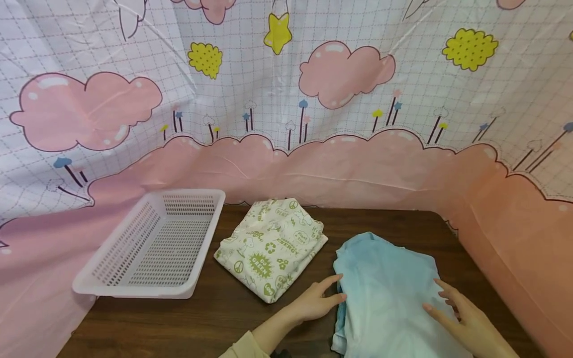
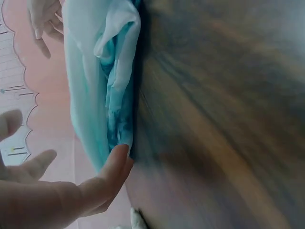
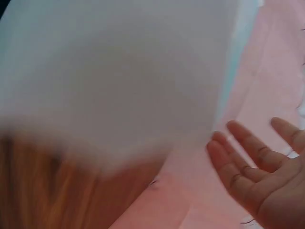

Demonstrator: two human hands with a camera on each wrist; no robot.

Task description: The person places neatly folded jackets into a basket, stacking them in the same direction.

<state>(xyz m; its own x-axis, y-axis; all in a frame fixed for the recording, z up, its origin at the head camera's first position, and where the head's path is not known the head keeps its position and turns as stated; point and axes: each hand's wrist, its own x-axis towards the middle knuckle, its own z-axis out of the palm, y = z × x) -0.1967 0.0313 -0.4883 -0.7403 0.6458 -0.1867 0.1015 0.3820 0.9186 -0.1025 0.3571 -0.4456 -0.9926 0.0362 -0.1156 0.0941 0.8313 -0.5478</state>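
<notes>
A folded cloth point(image 1: 389, 293), light blue fading to white, lies at the front right of the table; its stacked layers show along the side point(image 2: 119, 90) in the left wrist view. My left hand point(image 1: 315, 301) is at the cloth's left edge, thumb and fingers spread, with fingertips right at the layers. Over the right edge is my right hand point(image 1: 465, 318), its fingers loosely bent and nothing held in them. In the right wrist view that hand point(image 3: 262, 176) has its fingers apart beside the cloth point(image 3: 119, 71), which is blurred up close.
Left of the cloth sits a folded white fabric point(image 1: 273, 248) with green print. A white plastic basket point(image 1: 192, 288) with slotted walls stands farther left. The dark wooden table point(image 1: 179, 323) is enclosed by a pink and white patterned curtain point(image 1: 349, 169) at the back and sides.
</notes>
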